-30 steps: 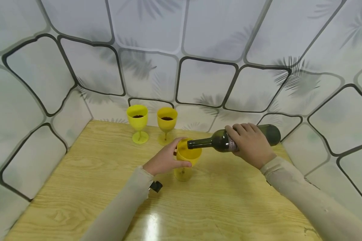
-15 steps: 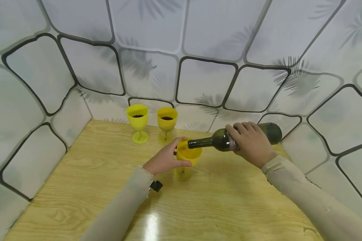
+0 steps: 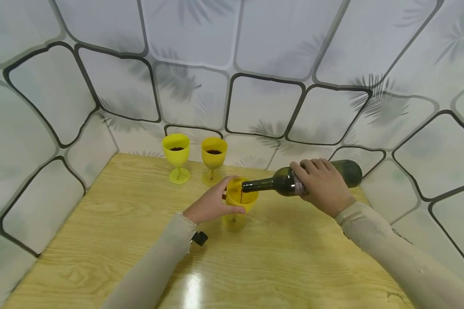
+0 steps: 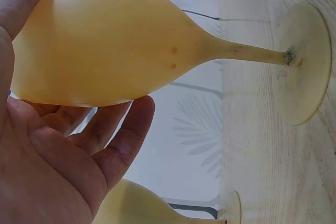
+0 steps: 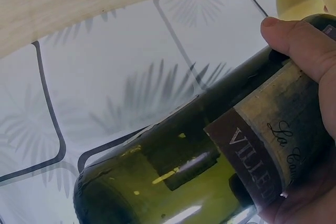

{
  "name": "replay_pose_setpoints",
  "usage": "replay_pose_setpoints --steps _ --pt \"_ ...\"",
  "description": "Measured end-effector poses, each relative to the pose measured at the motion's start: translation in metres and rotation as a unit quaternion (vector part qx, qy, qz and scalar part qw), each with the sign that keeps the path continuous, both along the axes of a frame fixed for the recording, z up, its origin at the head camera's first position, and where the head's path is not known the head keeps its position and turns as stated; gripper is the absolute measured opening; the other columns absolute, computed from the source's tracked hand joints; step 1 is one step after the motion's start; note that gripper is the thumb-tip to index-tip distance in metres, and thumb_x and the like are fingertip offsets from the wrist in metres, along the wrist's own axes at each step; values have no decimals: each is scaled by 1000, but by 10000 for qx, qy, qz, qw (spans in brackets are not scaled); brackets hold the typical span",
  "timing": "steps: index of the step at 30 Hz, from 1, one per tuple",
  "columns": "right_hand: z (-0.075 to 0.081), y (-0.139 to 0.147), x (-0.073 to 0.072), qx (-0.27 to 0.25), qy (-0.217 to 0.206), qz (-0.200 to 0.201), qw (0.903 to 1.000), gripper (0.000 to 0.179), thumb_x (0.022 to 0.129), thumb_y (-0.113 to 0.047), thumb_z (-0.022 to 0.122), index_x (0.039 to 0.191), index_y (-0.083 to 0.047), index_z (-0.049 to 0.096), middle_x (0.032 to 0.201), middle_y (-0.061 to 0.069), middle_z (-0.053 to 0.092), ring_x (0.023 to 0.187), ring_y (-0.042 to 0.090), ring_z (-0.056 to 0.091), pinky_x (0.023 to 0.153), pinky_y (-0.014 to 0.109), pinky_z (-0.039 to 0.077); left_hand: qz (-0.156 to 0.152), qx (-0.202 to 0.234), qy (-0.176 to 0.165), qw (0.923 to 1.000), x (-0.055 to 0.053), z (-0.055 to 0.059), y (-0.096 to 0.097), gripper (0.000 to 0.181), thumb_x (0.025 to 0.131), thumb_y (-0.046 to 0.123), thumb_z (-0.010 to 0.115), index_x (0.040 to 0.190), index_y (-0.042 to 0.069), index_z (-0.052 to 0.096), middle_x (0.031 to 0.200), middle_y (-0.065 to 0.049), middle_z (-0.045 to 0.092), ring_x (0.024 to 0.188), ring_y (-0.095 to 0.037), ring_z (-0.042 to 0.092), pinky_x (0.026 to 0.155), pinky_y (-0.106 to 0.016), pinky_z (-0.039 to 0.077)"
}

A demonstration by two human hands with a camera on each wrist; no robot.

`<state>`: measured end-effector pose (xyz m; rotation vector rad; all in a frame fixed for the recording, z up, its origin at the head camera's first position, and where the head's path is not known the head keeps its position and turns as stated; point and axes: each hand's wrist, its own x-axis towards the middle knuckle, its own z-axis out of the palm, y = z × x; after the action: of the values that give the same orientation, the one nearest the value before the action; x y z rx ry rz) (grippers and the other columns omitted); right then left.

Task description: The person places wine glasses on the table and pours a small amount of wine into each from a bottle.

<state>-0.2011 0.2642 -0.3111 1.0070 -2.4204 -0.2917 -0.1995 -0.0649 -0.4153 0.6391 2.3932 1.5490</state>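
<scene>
A yellow goblet stands on the wooden table, and my left hand holds it round the bowl. In the left wrist view the thumb and fingers lie on either side of the goblet's bowl, with its foot flat on the table. My right hand grips a dark green wine bottle round its labelled body. The bottle lies almost level, its mouth over the goblet's rim. A thin dark stream runs from the mouth into the goblet. The right wrist view shows the bottle's base end and label.
Two more yellow goblets, a left one and a right one, stand at the back with dark liquid inside. Behind the wooden table rises a patterned wall, with further wall panels at both sides.
A dark stream now falls from the bottle's mouth into the goblet; none showed before. The bottle has shifted very slightly to the right. The left hand stays where it was.
</scene>
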Motion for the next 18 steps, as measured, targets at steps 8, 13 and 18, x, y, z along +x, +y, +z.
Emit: replay_pose_setpoints --steps 8,13,18 --pt "0 -2 -1 12 13 6 10000 87 59 -25 102 129 -5 54 109 19 63 102 42 62 98 55 49 -52 79 19 10000 -1 -1 0 99 81 52 86 161 34 30 150 5 48 130 -24 53 111 -55 43" --pt "0 -4 0 3 28 34 10000 86 59 -24 102 128 -6 54 108 18 63 102 42 62 98 55 49 -61 69 -11 10000 -1 -1 0 100 81 52 86 162 32 29 150 4 49 131 -25 53 112 -56 43" --pt "0 -6 -2 1 41 50 10000 85 59 -23 102 128 -6 54 108 18 63 101 41 62 98 55 49 -54 57 -28 10000 0 0 -1 99 81 52 86 161 33 30 147 5 51 130 -25 53 111 -57 43"
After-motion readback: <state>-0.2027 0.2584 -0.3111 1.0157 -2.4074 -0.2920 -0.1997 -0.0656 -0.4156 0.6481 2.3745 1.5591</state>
